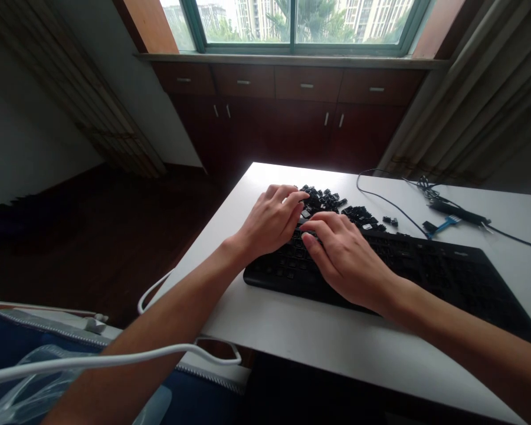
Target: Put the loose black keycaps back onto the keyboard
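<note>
A black keyboard (429, 265) lies slantwise on the white table, with many of its keycaps off. Loose black keycaps (323, 200) are heaped just behind it. My left hand (272, 218) reaches over the keyboard's far left corner. Its fingers are bent but apart, the index fingertip at the edge of the heap. My right hand (343, 254) rests over the left part of the keyboard, thumb and index fingertip close together above the key area. Whatever may be between those tips is too small and dark to make out.
A blue-handled brush (445, 225) and a black cable (389, 203) lie behind the keyboard on the white table (269, 321). A second keycap pile (360, 217) sits nearby. A white cable (115, 358) crosses near my left forearm. Cabinets (269, 127) stand under the window.
</note>
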`<state>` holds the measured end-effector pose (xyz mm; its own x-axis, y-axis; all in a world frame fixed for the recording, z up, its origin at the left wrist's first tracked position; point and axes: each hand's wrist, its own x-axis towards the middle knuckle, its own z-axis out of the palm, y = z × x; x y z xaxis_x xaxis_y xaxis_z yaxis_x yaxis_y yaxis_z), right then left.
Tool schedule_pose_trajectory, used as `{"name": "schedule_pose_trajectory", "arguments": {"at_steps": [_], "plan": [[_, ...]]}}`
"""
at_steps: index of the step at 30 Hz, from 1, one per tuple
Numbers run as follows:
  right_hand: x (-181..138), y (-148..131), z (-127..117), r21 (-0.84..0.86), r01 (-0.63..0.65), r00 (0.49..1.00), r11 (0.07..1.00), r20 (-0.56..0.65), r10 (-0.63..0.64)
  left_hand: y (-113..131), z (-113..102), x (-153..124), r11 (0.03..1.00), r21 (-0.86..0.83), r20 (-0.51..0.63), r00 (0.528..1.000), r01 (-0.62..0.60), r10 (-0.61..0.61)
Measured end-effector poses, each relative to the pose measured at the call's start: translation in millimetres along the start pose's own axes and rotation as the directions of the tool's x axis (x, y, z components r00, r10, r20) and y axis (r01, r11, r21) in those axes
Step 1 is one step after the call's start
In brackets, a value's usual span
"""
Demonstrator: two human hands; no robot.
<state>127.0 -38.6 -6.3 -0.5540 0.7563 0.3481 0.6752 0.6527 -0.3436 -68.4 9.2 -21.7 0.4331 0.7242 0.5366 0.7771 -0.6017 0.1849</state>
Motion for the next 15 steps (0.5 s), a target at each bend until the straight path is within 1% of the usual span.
{"name": "schedule_pose_trajectory", "arguments": {"at_steps": [3, 7, 10, 15], "plan": [[14, -7, 17, -0.044, -0.053, 0.998, 0.998, 0.022, 0.054, -7, 4, -1, 0.990, 0.088, 0.016, 0.994, 0.109, -0.111], [16, -6, 29, -0.079, -0.086, 0.995, 0.993, 0.038, 0.090, -15, 6, -3, 0.957, 0.197, 0.020, 0.975, 0.213, -0.221], [15, -4, 32, -0.112, -0.102, 0.994, 0.989, 0.035, 0.106, -18, 6, -5, 0.938, 0.251, 0.028, 0.967, 0.239, -0.254], [15, -5, 35, -0.154, -0.078, 0.995, 0.985, 0.048, 0.086, -20, 7, -6, 0.927, 0.285, 0.042, 0.963, 0.245, -0.267]]}}
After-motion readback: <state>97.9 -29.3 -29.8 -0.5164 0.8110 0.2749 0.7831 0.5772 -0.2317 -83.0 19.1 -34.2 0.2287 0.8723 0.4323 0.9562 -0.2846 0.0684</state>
